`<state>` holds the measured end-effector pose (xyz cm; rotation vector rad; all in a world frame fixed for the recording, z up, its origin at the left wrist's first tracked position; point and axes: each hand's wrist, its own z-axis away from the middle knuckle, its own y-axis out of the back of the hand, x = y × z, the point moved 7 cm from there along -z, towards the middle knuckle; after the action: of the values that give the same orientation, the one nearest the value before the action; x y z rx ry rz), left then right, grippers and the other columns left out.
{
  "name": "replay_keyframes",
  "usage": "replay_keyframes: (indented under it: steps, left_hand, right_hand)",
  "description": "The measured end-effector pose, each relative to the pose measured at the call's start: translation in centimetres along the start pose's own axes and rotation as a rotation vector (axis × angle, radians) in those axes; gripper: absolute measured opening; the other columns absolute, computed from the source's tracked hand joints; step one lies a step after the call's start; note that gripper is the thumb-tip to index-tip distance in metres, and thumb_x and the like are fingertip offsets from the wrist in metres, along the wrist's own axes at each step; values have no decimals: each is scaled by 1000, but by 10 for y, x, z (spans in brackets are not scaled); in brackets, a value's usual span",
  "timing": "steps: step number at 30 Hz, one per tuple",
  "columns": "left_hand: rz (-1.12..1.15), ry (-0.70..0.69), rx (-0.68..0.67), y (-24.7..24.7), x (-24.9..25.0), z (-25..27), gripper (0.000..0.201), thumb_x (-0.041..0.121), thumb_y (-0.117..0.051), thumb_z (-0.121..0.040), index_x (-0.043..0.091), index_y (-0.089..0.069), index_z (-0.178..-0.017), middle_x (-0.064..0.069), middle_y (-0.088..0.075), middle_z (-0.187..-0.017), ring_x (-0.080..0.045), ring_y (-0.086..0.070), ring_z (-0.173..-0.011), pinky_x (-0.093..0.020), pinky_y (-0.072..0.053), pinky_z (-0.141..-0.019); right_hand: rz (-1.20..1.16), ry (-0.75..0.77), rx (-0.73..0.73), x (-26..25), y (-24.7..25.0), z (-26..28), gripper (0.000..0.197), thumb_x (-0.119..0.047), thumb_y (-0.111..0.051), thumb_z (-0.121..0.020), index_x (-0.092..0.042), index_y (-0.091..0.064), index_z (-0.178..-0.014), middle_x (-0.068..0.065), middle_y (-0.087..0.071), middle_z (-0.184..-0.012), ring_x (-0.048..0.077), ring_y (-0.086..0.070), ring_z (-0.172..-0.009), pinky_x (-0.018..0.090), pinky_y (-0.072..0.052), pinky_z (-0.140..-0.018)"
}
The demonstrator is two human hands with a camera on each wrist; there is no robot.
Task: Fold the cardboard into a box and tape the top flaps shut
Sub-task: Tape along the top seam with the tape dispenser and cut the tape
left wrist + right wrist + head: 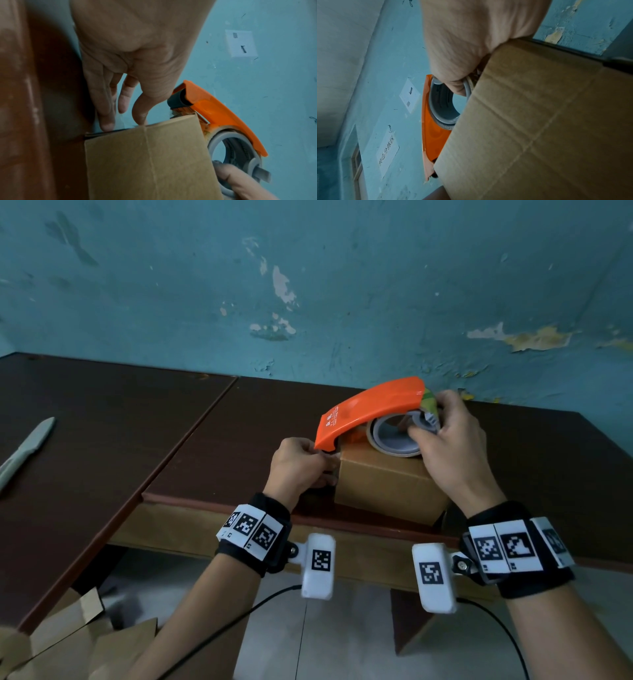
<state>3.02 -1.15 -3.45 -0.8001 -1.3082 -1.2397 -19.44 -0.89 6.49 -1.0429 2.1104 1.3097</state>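
Cardboard box (387,484) centre of head view, near front edge of dark brown worktop (102,440), top closed. Orange tape dispenser (370,409) resting on box top, nose over box's left edge. Right hand (448,440) curled round dispenser's tape roll, thumb inside grey core. Left hand (301,463) at box's upper left corner under dispenser nose, fingertips (106,125) touching box edge, fingers nearly straight. Grey knife-like tool (27,446) at left of frame. Cardboard pieces (68,642) lower left, below worktop.
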Motion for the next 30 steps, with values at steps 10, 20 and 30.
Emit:
replay_keyframes:
  steps: [10,20,30]
  left_hand:
    - [-234,-203,67,0,8,7,25,26,-71,-90,23,-58,-69,-3,-72,-78,-25,-73,-78,-42,-59,-70]
    - [-88,-351,-101,-19,9,14,39,-16,-51,-86,14,-66,-108,-2,-74,-104,-19,-70,-105,-28,-56,-81]
    - [402,-287,-392,-47,15,38,59,33,-74,-83,24,-58,-139,5,-73,-130,-15,-66,-124,-36,-49,-108]
  right_hand:
    - [13,-1,0,0,1,1,19,-18,-68,-90,-20,-54,-103,-11,-63,-83,-1,-60,-80,19,-39,-64]
    - [0,-17,-3,0,0,1,17,-18,-67,-91,-19,-55,-102,-9,-64,-85,4,-62,-82,32,-44,-73]
    - [23,-32,8,0,0,0,18,-18,-67,-89,-18,-56,-103,-5,-68,-89,18,-66,-87,45,-54,-83]
